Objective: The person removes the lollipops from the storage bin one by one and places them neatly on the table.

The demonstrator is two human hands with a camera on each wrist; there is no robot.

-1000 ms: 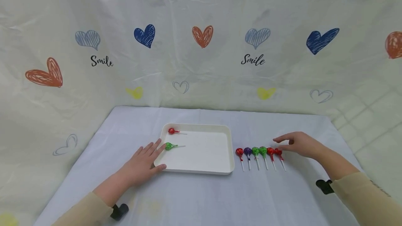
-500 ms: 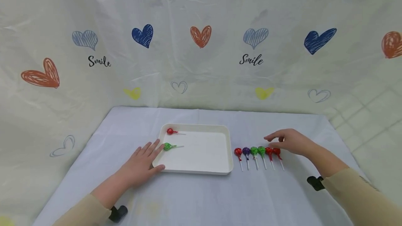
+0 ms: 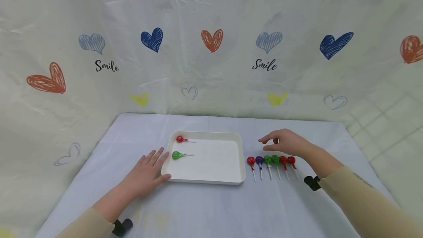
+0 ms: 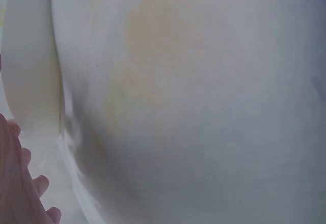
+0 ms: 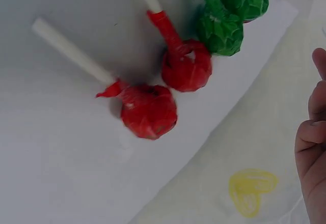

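My left hand (image 3: 143, 175) lies with fingers spread at the left edge of a shallow white tray (image 3: 211, 164), its fingertips and thumb at the rim. Inside, at the tray's left, lie a red lollipop (image 3: 179, 139) and, nearer me, a green lollipop (image 3: 176, 155), sticks pointing right. My right hand (image 3: 287, 143) hovers with loosely bent fingers beyond a row of lollipops and holds nothing. From left, the row has a red one (image 3: 250, 161), a purple one (image 3: 259, 160), two green ones (image 3: 267, 159) and two red ones (image 3: 291, 160), sticks toward me.
A white cloth (image 3: 211, 208) covers the table. Behind it hangs a pale backdrop (image 3: 231, 80) printed with hearts and "Smile". Dark wrist devices (image 3: 122, 227) show beneath both sleeves. In the left wrist view the tray's side wall (image 4: 30, 56) stands at the left.
My right hand has moved left, and slightly away from me, from the right end of the lollipop row to above its middle. The left hand stays at the tray.
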